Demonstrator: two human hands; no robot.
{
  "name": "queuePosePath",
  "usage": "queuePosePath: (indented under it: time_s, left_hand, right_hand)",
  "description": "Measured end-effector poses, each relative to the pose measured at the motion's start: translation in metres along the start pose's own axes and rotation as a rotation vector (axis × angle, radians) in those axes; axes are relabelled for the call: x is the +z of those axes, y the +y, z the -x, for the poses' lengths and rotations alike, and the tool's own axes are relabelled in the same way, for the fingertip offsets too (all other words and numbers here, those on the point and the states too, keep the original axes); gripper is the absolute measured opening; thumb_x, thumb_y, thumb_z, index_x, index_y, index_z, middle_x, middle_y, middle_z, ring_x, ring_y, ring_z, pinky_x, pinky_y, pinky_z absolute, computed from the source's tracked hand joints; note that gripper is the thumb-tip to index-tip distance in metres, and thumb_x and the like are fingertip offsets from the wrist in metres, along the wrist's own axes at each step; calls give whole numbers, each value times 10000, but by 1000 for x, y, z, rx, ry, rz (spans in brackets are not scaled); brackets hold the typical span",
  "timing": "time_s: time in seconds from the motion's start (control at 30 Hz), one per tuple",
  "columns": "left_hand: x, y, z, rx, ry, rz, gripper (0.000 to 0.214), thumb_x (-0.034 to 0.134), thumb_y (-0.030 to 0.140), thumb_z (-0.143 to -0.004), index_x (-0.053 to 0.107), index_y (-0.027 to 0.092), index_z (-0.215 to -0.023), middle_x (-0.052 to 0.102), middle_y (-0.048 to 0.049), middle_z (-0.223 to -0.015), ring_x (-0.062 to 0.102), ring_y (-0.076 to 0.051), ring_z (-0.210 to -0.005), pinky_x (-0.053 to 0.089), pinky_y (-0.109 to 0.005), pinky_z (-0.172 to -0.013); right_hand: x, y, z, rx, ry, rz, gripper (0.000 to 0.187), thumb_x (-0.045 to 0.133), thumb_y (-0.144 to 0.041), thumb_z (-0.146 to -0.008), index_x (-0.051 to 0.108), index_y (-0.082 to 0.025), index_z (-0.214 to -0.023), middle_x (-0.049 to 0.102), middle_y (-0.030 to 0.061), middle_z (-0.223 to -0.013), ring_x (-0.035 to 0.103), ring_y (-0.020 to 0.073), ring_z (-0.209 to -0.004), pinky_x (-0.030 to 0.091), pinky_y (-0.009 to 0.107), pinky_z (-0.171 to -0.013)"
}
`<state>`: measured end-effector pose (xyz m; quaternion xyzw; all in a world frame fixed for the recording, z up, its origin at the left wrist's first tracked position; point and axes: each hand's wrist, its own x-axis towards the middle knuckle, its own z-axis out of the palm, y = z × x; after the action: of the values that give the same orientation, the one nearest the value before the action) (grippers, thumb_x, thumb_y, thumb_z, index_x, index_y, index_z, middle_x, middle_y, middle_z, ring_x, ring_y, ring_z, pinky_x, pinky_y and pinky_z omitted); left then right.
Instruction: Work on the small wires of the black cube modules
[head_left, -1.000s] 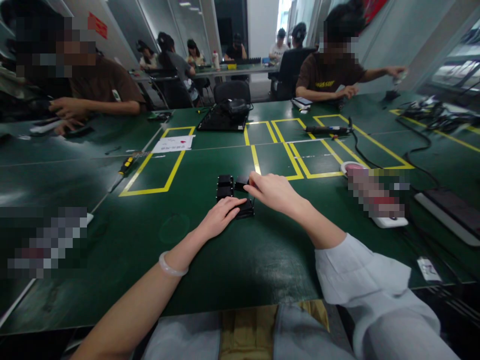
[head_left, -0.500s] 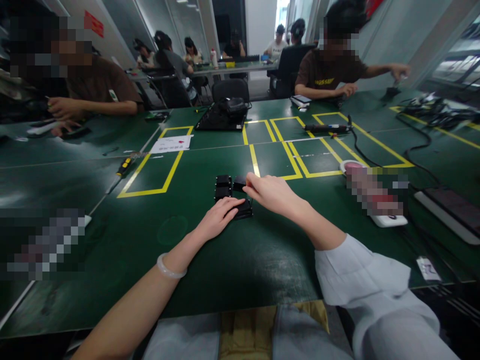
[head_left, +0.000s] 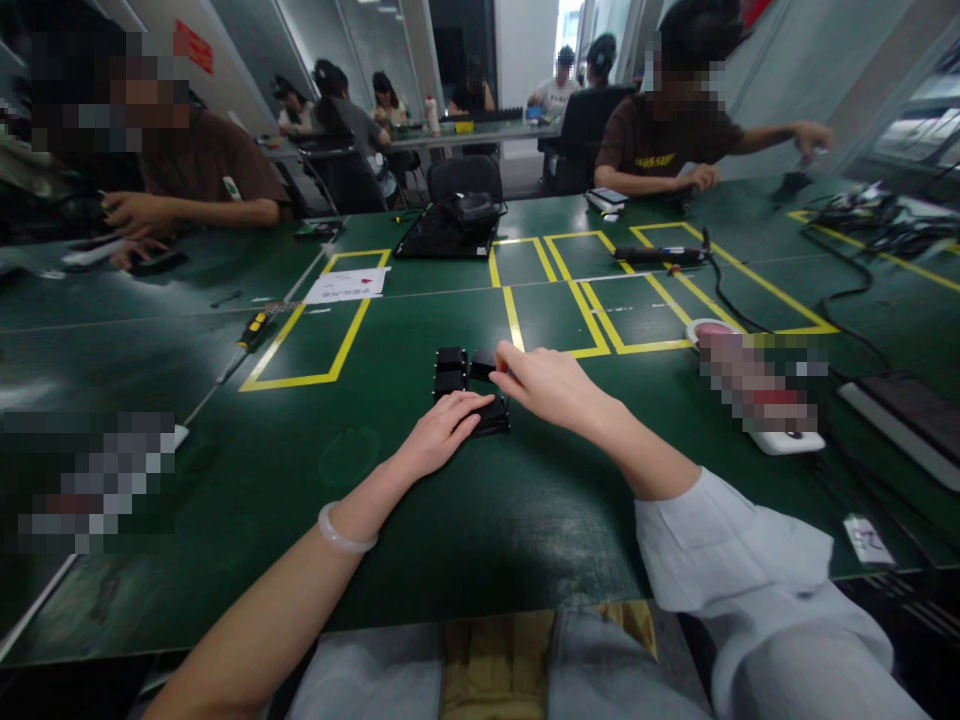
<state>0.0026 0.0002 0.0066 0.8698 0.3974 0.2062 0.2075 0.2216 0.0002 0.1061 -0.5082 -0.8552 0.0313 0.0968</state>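
Note:
A small cluster of black block-shaped parts sits on the green table in front of me. Two square black blocks (head_left: 450, 370) stand one behind the other at its left. My left hand (head_left: 439, 435) rests over the front right black part (head_left: 491, 415), fingers across its top and thumb at its near side, steadying it. Behind that, my right hand (head_left: 551, 385) has thumb and forefinger pinched at the right end of another black block (head_left: 483, 363), which looks slightly tilted. The fingertips partly hide it, and I cannot tell whether the parts are joined.
A yellow-black screwdriver (head_left: 253, 328) and a white paper (head_left: 349, 285) lie left. Farther off is a black tray (head_left: 442, 240); a corded black tool (head_left: 660, 255) lies right. A phone-like white device (head_left: 787, 440) and cables are near my right arm. Two co-workers sit opposite.
The whole view has shifted slightly as my head moved. Both hands keep nearly the same place and hold on the black parts.

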Motion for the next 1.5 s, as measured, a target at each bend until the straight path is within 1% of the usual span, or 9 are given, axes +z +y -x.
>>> queuePosePath:
  time_s: [0.17, 0.37, 0.6, 0.77, 0.93, 1.1, 1.23, 1.37, 1.5]
  left_hand:
    - [-1, 1, 1, -8, 1, -3, 395, 323, 332, -1026, 498, 256, -1372, 538, -55, -1288, 484, -212, -1230, 386, -381, -1083]
    - [-1, -1, 1, 9, 12, -23, 392, 333, 327, -1024, 495, 256, -1374, 551, -51, -1295, 493, -210, -1223, 386, -388, -1084]
    - [0, -1, 0, 14, 7, -15, 393, 335, 334, -1023, 503, 247, -1367, 552, -47, -1323, 479, -206, -1249, 367, -390, -1103]
    - [0, -2, 0, 9, 4, -5, 402, 339, 342, -1021, 488, 255, -1384, 555, -48, -1321, 487, -208, -1240, 378, -391, -1092]
    - [0, -2, 0, 11, -4, -8, 401, 362, 363, -1015, 490, 264, -1382, 551, -44, -1324, 481, -207, -1244, 375, -382, -1091]
    - [-1, -1, 1, 6, -2, -4, 403, 355, 367, -1017, 486, 265, -1384, 550, -42, -1325, 480, -209, -1243, 371, -378, -1089]
    - [-1, -1, 0, 12, -2, -6, 400, 363, 359, -1016, 483, 269, -1386, 548, -39, -1332, 479, -213, -1243, 373, -376, -1083]
    - [-2, -1, 0, 6, -4, -14, 396, 371, 353, -1014, 477, 274, -1388, 552, -31, -1329, 487, -215, -1233, 377, -377, -1077]
    - [-1, -1, 1, -4, -2, -20, 405, 370, 362, -1016, 460, 262, -1398, 555, -40, -1325, 493, -220, -1223, 382, -383, -1068]
  right_hand:
    - [1, 0, -1, 6, -23, 18, 240, 344, -348, -981, 496, -208, -1103, 702, 57, -872, 629, 179, -744, 215, 277, -551]
    - [2, -1, 1, -35, -4, -11, 237, 334, -303, -969, 488, -201, -1118, 694, 48, -867, 609, 162, -714, 228, 270, -557]
    - [0, -4, 2, -34, -8, -7, 308, 311, -425, -988, 496, -199, -1083, 698, 57, -868, 609, 170, -720, 224, 276, -557]
    - [1, -3, 0, -15, -24, 22, 264, 314, -339, -987, 493, -199, -1121, 698, 55, -858, 612, 168, -708, 222, 277, -557]
    - [3, -3, 2, -34, 5, -3, 245, 315, -297, -972, 482, -193, -1117, 695, 48, -864, 608, 162, -697, 234, 274, -553]
    - [4, -3, 1, -15, 10, 25, 248, 346, -372, -973, 501, -206, -1073, 695, 42, -844, 624, 180, -724, 212, 272, -536]
    - [4, -1, 1, -27, -10, 29, 240, 331, -333, -972, 490, -206, -1100, 691, 39, -820, 620, 180, -700, 211, 273, -530]
    - [3, -2, 2, -25, 12, 8, 246, 324, -291, -959, 464, -196, -1138, 695, 49, -850, 617, 178, -698, 227, 278, -535]
    - [3, -4, 2, 2, 17, 17, 245, 333, -344, -970, 467, -203, -1119, 701, 44, -873, 629, 183, -725, 234, 279, -542]
